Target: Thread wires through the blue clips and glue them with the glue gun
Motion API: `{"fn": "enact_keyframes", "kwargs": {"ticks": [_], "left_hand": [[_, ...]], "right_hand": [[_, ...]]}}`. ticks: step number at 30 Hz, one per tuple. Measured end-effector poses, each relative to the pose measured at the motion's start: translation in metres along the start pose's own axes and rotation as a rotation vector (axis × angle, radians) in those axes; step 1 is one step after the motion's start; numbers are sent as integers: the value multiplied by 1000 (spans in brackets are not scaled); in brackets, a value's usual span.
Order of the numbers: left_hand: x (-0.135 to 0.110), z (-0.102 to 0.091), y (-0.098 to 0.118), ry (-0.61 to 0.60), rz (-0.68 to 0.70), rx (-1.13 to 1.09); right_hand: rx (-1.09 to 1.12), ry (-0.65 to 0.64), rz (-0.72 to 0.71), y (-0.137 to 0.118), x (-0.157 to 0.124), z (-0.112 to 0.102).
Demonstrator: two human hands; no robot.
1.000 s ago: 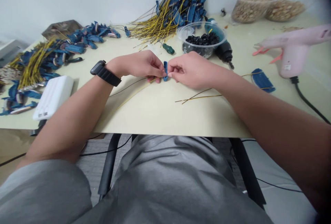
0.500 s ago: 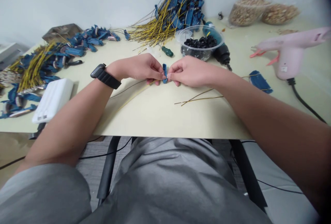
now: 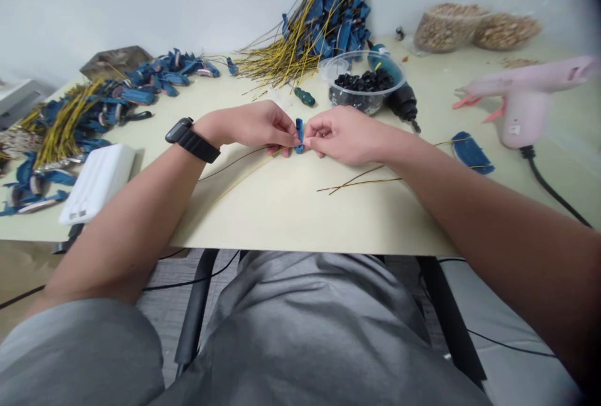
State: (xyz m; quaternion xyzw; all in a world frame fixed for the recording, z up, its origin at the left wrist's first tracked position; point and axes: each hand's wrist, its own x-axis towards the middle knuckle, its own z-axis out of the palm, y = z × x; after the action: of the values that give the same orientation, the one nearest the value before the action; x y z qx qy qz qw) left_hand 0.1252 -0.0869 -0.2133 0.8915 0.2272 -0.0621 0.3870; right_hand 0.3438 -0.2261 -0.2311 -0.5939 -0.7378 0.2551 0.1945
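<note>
My left hand point(image 3: 253, 127), with a black smartwatch point(image 3: 188, 138) on its wrist, and my right hand point(image 3: 345, 136) meet above the middle of the table. Between their fingertips they pinch a small blue strip point(image 3: 299, 136), upright and partly hidden by my fingers. A thin black-and-yellow wire point(image 3: 239, 165) runs from under my left hand down to the left across the cream tabletop point(image 3: 263, 206). Two loose yellow-and-black wires point(image 3: 361, 181) lie below my right hand, apart from it.
Bundles of blue pieces on yellow wires point(image 3: 70, 115) cover the table's left side, and more lean against the wall point(image 3: 319, 37). A bowl of black beads point(image 3: 364, 84), a drill point(image 3: 404, 102), a pink glue gun point(image 3: 523, 102) and a white box point(image 3: 96, 184) stand around.
My hands keep the same pinch on the blue strip. The view has shifted slightly, with the table sitting a little lower in the picture.
</note>
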Motion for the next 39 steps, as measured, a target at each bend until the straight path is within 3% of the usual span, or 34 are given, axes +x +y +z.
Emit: {"fn": "enact_keyframes", "kwargs": {"ticks": [5,10,39], "left_hand": [[-1,1,1,18,-2,2],[-1,0,2,14,7,10],[3,0,-4,44,6,40]], "right_hand": [[-191,89,-92,0,-2,1],[-242,90,-157,0,-4,0],[-350,61,-176,-12,-9,7]]}}
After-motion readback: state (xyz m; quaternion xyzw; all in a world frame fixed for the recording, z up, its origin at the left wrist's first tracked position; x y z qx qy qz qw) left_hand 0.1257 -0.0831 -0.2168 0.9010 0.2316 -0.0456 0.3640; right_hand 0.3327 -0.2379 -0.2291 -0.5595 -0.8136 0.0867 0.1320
